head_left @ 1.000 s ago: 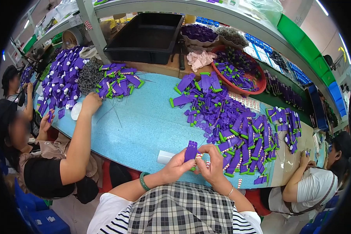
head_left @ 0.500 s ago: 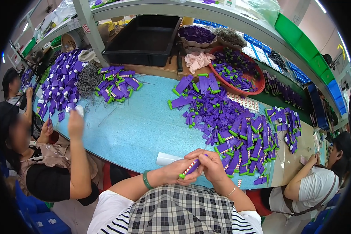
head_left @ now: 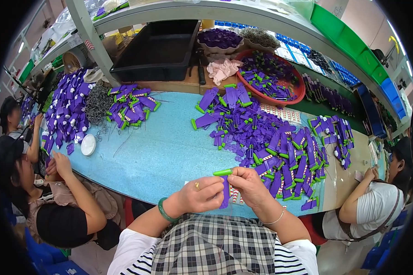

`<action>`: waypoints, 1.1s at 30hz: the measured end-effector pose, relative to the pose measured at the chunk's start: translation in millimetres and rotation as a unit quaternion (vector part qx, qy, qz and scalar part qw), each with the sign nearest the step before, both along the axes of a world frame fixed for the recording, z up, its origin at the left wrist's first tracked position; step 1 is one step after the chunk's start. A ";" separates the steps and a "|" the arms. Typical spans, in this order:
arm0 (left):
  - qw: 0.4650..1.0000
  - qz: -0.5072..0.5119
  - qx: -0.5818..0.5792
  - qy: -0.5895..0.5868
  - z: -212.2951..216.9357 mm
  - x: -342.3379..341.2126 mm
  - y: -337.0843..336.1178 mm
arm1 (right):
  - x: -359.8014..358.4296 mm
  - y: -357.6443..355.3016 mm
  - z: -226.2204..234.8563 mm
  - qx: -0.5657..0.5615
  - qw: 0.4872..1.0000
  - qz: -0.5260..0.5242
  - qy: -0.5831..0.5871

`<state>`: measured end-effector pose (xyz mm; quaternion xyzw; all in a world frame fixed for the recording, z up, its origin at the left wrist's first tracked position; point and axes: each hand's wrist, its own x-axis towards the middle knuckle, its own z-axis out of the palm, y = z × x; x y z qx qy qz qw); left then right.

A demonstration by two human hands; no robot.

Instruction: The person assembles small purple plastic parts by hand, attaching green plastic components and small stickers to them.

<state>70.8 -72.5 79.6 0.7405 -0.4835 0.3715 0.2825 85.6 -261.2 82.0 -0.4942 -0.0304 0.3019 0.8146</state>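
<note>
Both hands meet over the near edge of the blue table, on a flat purple plastic piece with a bright green end bar. My left hand, with a ring and a green bangle, has its fingers closed on the piece's left side. On the other side, the thumb and fingers of my right hand pinch it near the green bar. Red-and-white striped strips show just behind the piece, partly covered by my right hand. A big heap of similar purple and green pieces lies right of my hands.
A red basin of purple parts stands behind the heap, near a black tray under a grey shelf. At left are more purple pieces, tangled wires and a white round lid. Co-workers sit on both sides.
The purple piece has been turned: its striped face no longer shows and its green end now points away from me. Both hands have risen slightly. The left co-worker's raised hand has come down.
</note>
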 end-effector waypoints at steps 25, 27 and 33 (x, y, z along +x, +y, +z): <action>0.625 -0.104 -0.323 0.703 -5.6 -10.2 -17.2 | -16.3 -31.0 -15.8 -0.141 0.973 -0.024 -0.179; 0.594 -0.127 -0.300 0.735 -9.8 -8.2 -17.9 | -15.8 -32.1 -15.5 -0.122 0.983 0.010 -0.134; 0.608 -0.112 -0.252 0.745 -8.7 -6.0 -21.9 | -11.5 -37.4 -24.0 -0.108 0.989 0.048 -0.093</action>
